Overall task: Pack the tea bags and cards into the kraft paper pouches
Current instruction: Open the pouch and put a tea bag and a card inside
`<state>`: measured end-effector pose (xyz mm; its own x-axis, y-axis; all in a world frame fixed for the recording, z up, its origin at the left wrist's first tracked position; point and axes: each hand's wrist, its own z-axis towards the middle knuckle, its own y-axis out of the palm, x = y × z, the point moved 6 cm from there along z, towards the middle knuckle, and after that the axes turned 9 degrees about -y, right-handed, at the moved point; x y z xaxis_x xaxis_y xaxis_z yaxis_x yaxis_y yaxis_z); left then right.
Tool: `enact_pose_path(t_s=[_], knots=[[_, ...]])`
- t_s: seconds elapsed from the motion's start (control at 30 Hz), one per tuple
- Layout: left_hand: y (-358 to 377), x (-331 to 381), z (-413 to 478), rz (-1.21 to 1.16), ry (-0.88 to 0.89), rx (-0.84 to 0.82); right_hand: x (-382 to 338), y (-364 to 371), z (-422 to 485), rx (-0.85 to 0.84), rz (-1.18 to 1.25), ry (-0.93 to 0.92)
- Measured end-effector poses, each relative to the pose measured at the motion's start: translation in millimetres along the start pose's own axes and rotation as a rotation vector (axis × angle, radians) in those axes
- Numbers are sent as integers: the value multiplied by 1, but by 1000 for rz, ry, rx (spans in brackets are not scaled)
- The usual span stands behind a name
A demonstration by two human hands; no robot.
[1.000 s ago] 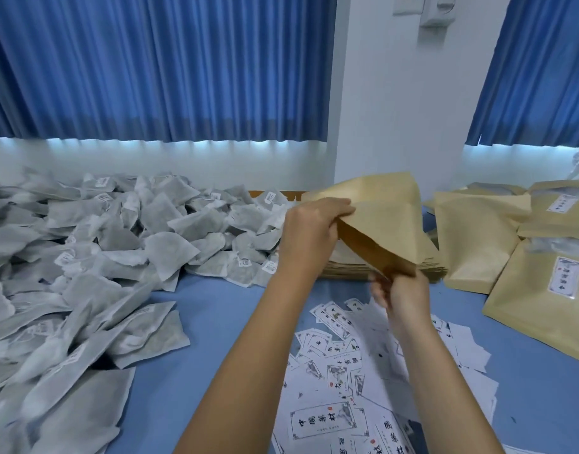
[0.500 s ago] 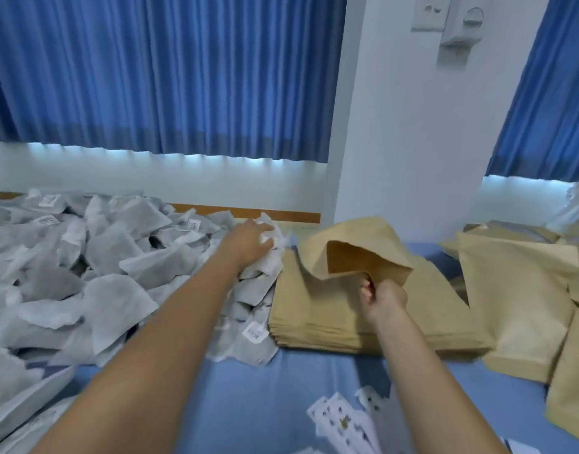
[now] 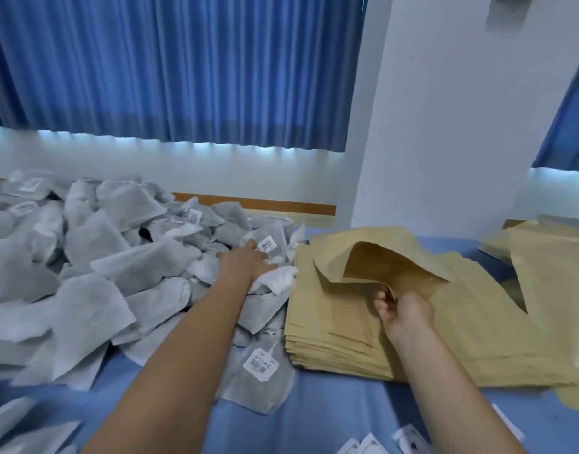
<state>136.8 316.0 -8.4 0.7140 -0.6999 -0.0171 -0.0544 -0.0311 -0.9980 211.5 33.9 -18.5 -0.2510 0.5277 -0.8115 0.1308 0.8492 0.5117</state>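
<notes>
Blue table (image 3: 330, 417), tea bags (image 3: 94, 257), pouch stack (image 3: 347, 339), cards (image 3: 363, 448)

Tea bags (image 3: 101, 257): one heap, several dozen, past exact counting. Kraft paper: one open pouch (image 3: 389, 260), one flat stack (image 3: 340, 348), at least two more pouches (image 3: 550, 276) far right. Cards (image 3: 410, 443): about three, cut off at the bottom edge.

Packing workroom; heaped tea bags (image 3: 101, 257), stacked kraft pouches (image 3: 330, 339), blue curtains (image 3: 183, 77)

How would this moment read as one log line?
left hand: in tea bag pile, grip unclear | right hand: pinches open kraft pouch over pouch stack
</notes>
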Motion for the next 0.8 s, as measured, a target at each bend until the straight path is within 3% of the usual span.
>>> enact_pose_path(t_s=[0.2, 0.37, 0.53, 0.6, 0.67, 0.7, 0.73, 0.8], knots=[[10, -6, -70, -75, 2, 8, -17, -12, -47, -76, 11, 52], [14, -18, -142, -104, 69, 122, -22, -46, -98, -90, 39, 69], [6, -29, -212, -36, 90, 131, -30, -86, -136, -175, 78, 60], [-14, -41, -246, -123, -37, 327, -33, -103, -152, -204, 69, 37], [-30, -57, -287, -363, -246, 599, -31, -121, -167, -202, 50, 25], [-28, -58, -305, -487, -305, 577, -28, -127, -174, -196, 56, 28], [-19, -50, -317, -515, -304, 435, -25, -132, -181, -189, 73, 37], [11, -19, -334, -336, -200, 93, -18, -139, -191, -179, 105, 63]])
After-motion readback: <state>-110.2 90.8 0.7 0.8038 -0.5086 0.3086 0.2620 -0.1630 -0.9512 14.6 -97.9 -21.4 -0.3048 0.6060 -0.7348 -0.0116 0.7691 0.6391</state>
